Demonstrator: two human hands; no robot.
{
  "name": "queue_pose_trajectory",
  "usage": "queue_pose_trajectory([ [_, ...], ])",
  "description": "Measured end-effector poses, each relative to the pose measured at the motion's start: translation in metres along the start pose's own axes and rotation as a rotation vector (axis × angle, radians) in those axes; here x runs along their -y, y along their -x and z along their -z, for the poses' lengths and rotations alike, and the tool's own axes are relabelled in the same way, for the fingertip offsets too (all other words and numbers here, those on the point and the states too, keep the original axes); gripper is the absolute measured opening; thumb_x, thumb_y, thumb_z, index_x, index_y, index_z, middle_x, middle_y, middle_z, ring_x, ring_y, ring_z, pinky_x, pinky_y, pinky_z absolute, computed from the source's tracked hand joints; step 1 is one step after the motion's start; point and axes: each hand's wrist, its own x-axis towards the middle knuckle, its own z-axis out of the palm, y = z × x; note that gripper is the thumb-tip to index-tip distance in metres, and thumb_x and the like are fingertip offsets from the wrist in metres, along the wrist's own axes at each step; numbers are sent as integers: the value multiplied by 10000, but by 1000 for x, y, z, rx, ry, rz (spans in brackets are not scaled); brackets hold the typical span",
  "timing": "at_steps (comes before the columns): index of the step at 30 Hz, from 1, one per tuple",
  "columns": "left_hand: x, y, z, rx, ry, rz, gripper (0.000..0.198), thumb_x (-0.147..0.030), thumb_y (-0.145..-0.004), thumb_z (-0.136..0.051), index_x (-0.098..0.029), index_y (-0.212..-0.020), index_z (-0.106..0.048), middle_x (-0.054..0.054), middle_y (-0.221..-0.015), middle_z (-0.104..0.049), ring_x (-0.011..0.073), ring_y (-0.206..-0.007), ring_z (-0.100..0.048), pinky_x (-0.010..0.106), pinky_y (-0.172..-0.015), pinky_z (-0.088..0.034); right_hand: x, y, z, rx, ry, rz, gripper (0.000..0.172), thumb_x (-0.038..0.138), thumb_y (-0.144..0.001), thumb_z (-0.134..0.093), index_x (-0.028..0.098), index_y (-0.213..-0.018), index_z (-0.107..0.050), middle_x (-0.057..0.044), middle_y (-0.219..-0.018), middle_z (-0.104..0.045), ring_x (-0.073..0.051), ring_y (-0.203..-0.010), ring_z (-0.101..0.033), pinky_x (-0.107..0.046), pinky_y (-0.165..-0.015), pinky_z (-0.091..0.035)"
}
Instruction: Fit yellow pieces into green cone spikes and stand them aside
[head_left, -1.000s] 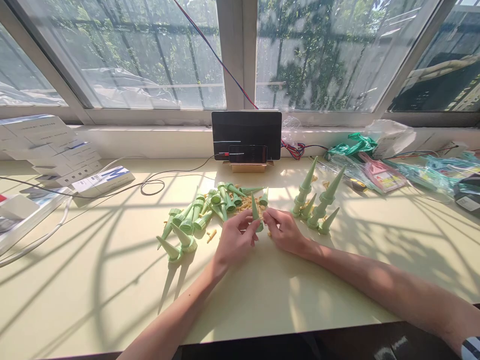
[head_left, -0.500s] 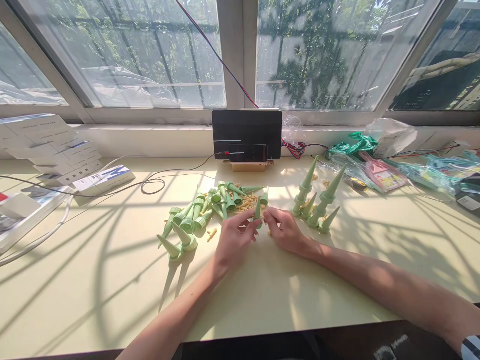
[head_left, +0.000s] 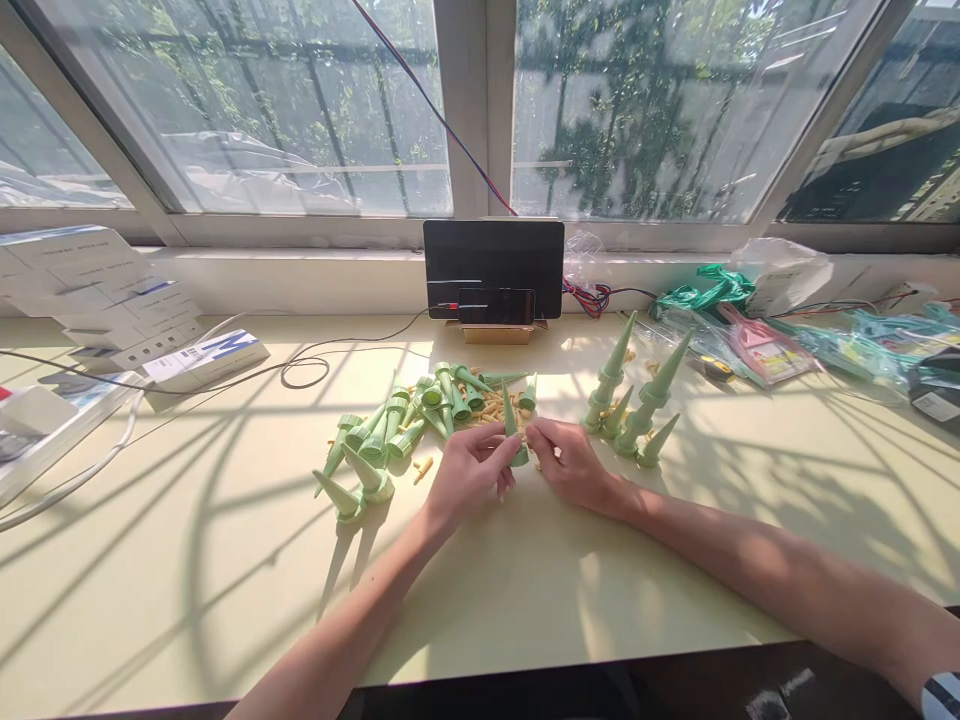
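Note:
My left hand (head_left: 469, 475) is closed around a green plastic cone spike (head_left: 510, 415), its tip up and leaning slightly left. Just to the right, my right hand (head_left: 576, 470) is pinched close to the spike's collar; whatever its fingertips hold is hidden. Behind both hands lies a heap of green cone spikes (head_left: 397, 415) mixed with small tan pegs (head_left: 491, 405). Two more spikes (head_left: 367, 475) stand point up at the near left of the heap. On the right, several spikes (head_left: 649, 405) stand upright, some stacked on one another. A loose peg (head_left: 424, 470) lies left of my left hand.
A black tablet (head_left: 495, 250) with a phone (head_left: 496, 304) before it stands by the window. White boxes (head_left: 97, 290) and a cable (head_left: 307, 372) are at the left. Plastic bags (head_left: 772, 340) and cords crowd the back right of the table (head_left: 600, 590).
The spike in my left hand has tipped slightly left, and its collar shows more. My left fingers have shifted on it; my right hand has barely moved.

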Motion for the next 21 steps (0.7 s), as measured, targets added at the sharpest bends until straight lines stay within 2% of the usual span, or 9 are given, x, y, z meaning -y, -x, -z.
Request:
queue_pose_trajectory([
  [4,8,0,-4,-107,-92,-120,275,-439,-838,-744,-166,-839,-719,0,-659,-626,129,-539,-616,240,-500,-516,-2,1,0,3,-30,-19,377,341,-1093,-391,238,-731,-371,41,-611,-436,-118,-541,-388,-262,-532,-340],
  [7,11,0,-5,-141,-150,-178,225,-395,-860,-720,-175,-903,-733,3,-712,-656,111,-550,-598,235,-531,-528,-3,1,0,2,-43,-31,363,314,-1086,-401,237,-733,-377,42,-613,-437,-116,-540,-394,-260,-532,-343],
  [11,6,1,-2,-60,-96,-59,314,-476,-860,-728,-166,-826,-699,-19,-574,-578,113,-471,-553,225,-436,-452,-3,0,-1,3,-20,-30,372,303,-1076,-422,235,-715,-358,44,-605,-415,-114,-541,-368,-261,-527,-326],
  [14,1,0,1,27,-3,54,393,-546,-845,-739,-156,-844,-697,-31,-518,-542,114,-432,-533,223,-408,-419,-3,0,-2,-4,-6,10,370,275,-1066,-430,233,-708,-347,50,-596,-393,-111,-542,-345,-261,-525,-307],
  [16,0,0,2,50,28,82,418,-566,-840,-738,-150,-870,-704,-34,-504,-535,113,-424,-524,221,-404,-412,-3,0,-2,-8,-1,32,362,261,-1064,-429,232,-711,-350,52,-596,-386,-111,-545,-339,-259,-527,-302],
  [18,1,0,1,29,13,58,408,-559,-836,-740,-153,-856,-701,-28,-517,-545,115,-433,-528,224,-406,-417,-3,0,-2,-9,4,34,361,263,-1064,-428,233,-714,-348,52,-598,-383,-112,-547,-336,-259,-529,-304],
  [21,4,1,-2,-63,-64,-24,345,-502,-832,-744,-169,-779,-668,-14,-579,-575,123,-479,-560,234,-427,-445,-4,1,-2,1,-6,7,354,277,-1070,-424,234,-724,-362,46,-611,-405,-115,-552,-357,-258,-534,-320],
])
